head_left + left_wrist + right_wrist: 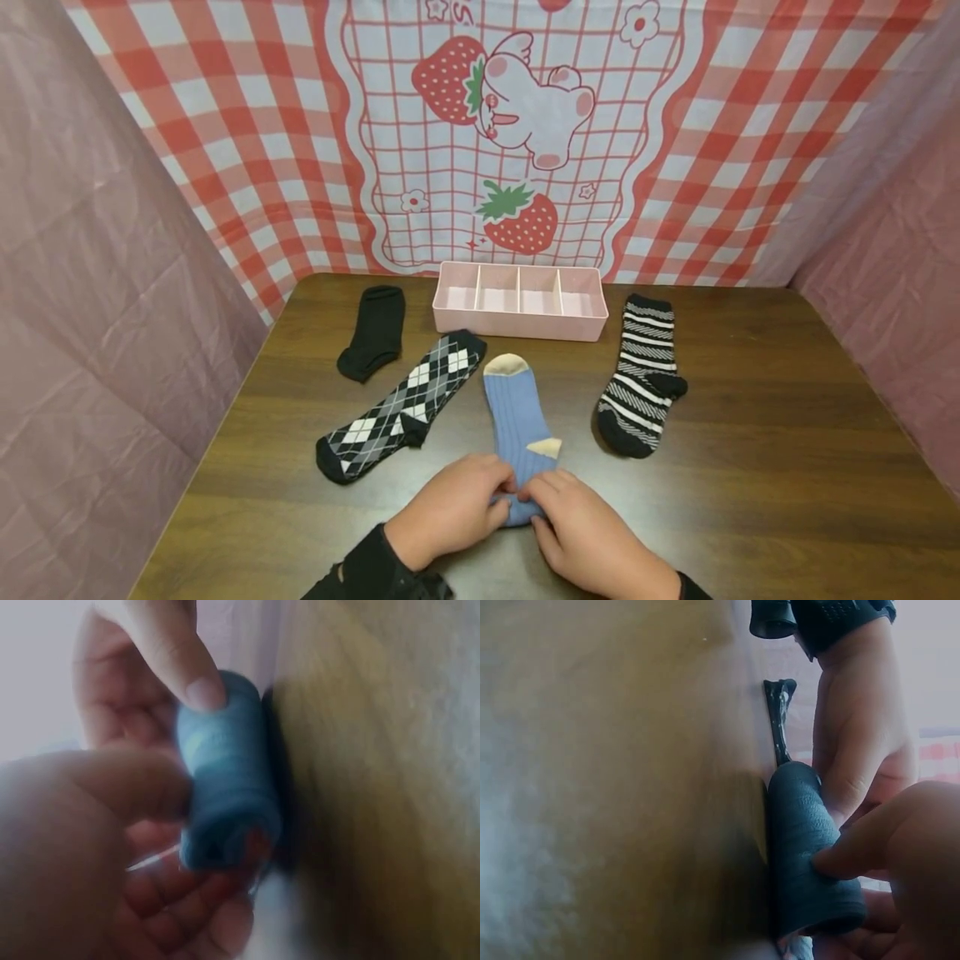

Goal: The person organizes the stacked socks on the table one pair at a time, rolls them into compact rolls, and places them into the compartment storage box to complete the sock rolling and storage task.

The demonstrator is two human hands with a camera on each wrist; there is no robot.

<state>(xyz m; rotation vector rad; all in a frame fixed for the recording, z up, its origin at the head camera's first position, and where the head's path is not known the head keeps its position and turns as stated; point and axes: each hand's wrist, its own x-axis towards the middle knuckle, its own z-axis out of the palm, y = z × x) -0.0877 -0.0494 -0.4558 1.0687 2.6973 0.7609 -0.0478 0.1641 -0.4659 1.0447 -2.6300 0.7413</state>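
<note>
A light blue ribbed sock with a cream toe and heel lies lengthwise in front of me, toe pointing away. Its near end is rolled up, and this roll shows as a thick cylinder in the left wrist view. My left hand pinches the roll's left side between thumb and fingers. On the right side, my right hand grips the same roll, with its thumb on the near face. The right wrist view shows the roll lying close along the wooden table.
A pink box with several compartments stands at the table's back. Left of the blue sock lie a black ankle sock and an argyle sock. A black-and-white striped sock lies to the right. A checked cloth hangs behind.
</note>
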